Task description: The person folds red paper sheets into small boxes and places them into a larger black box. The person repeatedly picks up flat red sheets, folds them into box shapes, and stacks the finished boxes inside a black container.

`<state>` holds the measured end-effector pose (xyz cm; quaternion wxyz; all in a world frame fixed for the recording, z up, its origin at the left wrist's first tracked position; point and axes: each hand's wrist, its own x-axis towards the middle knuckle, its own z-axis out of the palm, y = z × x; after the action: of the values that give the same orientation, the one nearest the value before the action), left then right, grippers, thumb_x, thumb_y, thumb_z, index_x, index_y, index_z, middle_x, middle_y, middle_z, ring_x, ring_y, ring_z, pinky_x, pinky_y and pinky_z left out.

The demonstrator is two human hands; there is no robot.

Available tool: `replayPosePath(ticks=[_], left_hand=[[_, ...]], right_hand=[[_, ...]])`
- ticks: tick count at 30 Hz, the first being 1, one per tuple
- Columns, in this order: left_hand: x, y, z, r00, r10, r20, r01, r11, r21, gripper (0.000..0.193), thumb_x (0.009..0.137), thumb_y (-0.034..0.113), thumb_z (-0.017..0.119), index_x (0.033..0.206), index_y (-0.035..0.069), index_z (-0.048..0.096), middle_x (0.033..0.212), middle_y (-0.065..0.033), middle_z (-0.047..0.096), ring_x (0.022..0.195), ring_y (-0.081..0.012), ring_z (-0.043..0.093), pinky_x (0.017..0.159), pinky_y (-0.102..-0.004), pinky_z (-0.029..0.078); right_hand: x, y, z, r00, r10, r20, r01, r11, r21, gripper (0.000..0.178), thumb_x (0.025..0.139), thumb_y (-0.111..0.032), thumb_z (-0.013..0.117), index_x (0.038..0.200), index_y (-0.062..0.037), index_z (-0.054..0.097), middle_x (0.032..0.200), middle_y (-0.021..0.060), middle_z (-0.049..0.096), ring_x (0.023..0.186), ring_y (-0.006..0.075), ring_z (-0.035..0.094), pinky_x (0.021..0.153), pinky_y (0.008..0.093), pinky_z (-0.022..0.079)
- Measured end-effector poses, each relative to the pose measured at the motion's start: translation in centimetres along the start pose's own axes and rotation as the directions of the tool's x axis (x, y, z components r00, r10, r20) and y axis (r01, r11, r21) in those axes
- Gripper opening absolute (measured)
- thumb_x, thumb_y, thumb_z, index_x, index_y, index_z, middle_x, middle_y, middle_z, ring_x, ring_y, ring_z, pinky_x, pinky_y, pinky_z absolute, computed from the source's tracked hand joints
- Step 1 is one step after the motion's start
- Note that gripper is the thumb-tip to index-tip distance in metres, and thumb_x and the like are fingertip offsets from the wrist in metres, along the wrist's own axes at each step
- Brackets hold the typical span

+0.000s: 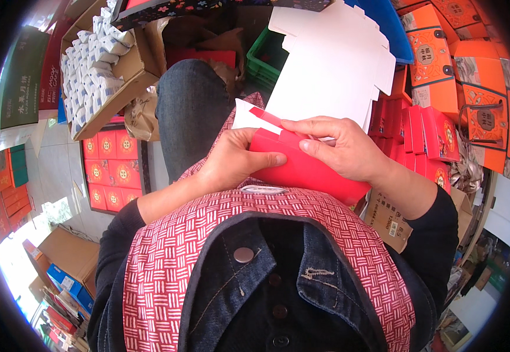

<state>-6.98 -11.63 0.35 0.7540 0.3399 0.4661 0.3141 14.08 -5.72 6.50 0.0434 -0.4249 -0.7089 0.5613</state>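
A red carton (311, 171) with a white inner side is held in front of my apron, partly folded. My left hand (234, 159) is closed on its left end, the thumb lying flat on the red face. With thumb and fingers, my right hand (344, 146) pinches the upper edge near a narrow red flap (265, 116). A white inside panel (244, 117) shows above my left hand. Just beyond my hands lie flat white carton blanks (325, 64) with tabbed edges, stacked.
At far left, a cardboard box (134, 66) holds many small white packets. Below it is a tray of red square boxes (109, 159). A green crate (265, 58) stands behind the blanks. Red boxes (440, 134) and orange gift boxes (431, 56) are stacked at right.
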Motion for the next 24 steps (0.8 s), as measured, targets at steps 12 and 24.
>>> replayPosePath(ticks=[12,24], left_hand=[[-0.1,0.5,0.2,0.998,-0.035,-0.043,0.04,0.991,0.127,0.022,0.08,0.003,0.073,0.101,-0.003,0.067,0.093,-0.0094,0.07,0.081,-0.0119,0.065,0.077,-0.0277,0.055],[0.0,0.2,0.0,0.999,-0.034,-0.028,0.036,0.994,0.106,0.03,0.081,0.011,0.073,0.106,-0.005,0.065,0.098,-0.0168,0.069,0.085,-0.0217,0.069,0.075,-0.0319,0.058]], right_hand=[[0.0,1.5,0.8,0.989,-0.112,-0.093,0.107,0.993,-0.059,0.033,0.087,-0.013,0.06,0.12,-0.0101,0.064,0.102,0.0176,0.067,0.087,0.0239,0.066,0.079,0.0308,0.051],[1.6,1.1,0.0,0.997,-0.021,-0.076,0.018,0.999,-0.042,0.035,0.086,-0.021,0.065,0.119,-0.0096,0.065,0.095,0.0185,0.069,0.081,0.024,0.068,0.076,0.0332,0.054]])
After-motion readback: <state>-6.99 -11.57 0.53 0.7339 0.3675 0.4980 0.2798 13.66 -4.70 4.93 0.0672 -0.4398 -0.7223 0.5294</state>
